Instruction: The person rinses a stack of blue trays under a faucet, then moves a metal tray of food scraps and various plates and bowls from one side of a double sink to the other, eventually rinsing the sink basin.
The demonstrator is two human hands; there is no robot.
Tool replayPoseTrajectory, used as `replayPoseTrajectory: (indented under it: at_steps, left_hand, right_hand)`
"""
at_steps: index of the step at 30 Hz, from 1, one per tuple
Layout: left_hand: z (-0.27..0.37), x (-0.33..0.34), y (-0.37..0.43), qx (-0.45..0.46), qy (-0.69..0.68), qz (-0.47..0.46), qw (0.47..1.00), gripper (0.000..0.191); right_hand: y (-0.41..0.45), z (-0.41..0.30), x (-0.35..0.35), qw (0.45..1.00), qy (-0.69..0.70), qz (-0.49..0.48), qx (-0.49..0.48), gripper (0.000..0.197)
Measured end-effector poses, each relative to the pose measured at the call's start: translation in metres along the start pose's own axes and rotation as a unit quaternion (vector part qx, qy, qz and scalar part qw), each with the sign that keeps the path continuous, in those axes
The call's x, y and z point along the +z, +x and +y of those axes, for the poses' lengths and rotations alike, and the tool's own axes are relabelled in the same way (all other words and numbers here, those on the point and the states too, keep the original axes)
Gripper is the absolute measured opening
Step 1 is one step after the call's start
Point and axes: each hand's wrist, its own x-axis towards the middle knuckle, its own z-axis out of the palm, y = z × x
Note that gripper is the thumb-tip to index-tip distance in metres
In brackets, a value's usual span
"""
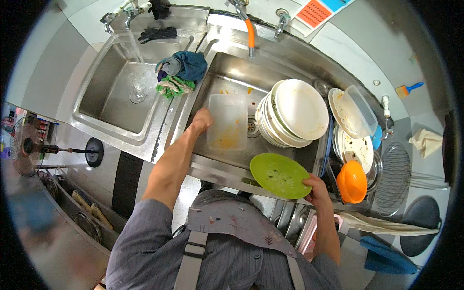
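My right hand [317, 189] grips the rim of a green plate [280, 175], tilted over the front edge of the right sink; bits of residue dot its face. At the left side of a clear plastic container [227, 122], my left hand [203, 119] has its fingers curled. The container lies in the stainless steel sink basin [232, 65] with orange residue on it. Whether the left fingers hold its edge is hard to tell. Beside the container, near the drain [252, 125], leans a stack of white plates [302, 108].
Water runs from a tap [132, 16] into the left sink [108, 87]. Cloths [188, 65] lie on the divider. An orange-hosed faucet [250, 32] overhangs the right basin. At right stand more dirty plates [357, 150], an orange bowl [352, 183] and a wire rack [393, 177].
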Motion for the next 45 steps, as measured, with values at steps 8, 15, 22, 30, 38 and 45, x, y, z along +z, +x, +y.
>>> replayPoseTrajectory:
  at_steps: [8, 15, 22, 30, 38, 45]
  left_hand:
    - [0.049, -0.082, -0.082, -0.119, -0.440, 0.127, 0.881, 0.040]
    - [0.067, -0.106, -0.129, 0.012, -0.593, 0.162, 0.788, 0.035]
    - [0.117, -0.157, -0.151, 0.014, -0.620, 0.129, 0.774, 0.066]
    - [0.226, -0.177, -0.132, 0.080, -0.666, 0.039, 0.741, 0.066]
    - [0.353, -0.202, -0.125, 0.121, -0.638, -0.025, 0.760, 0.069]
    - [0.463, -0.204, -0.101, 0.177, -0.605, -0.062, 0.774, 0.054]
  right_hand:
    - [-0.002, -0.013, 0.026, 0.966, -0.061, -0.032, -0.250, 0.048]
    - [-0.016, -0.034, 0.036, 0.926, 0.002, 0.036, -0.376, 0.040]
    - [-0.072, -0.050, -0.029, 0.860, 0.225, 0.222, -0.400, 0.040]
    - [-0.109, -0.037, -0.232, 0.675, 0.030, 0.584, -0.450, 0.032]
    - [-0.093, -0.049, -0.336, 0.567, -0.300, 0.716, -0.276, 0.046]
    - [-0.055, -0.032, -0.364, 0.607, -0.324, 0.657, -0.307, 0.053]
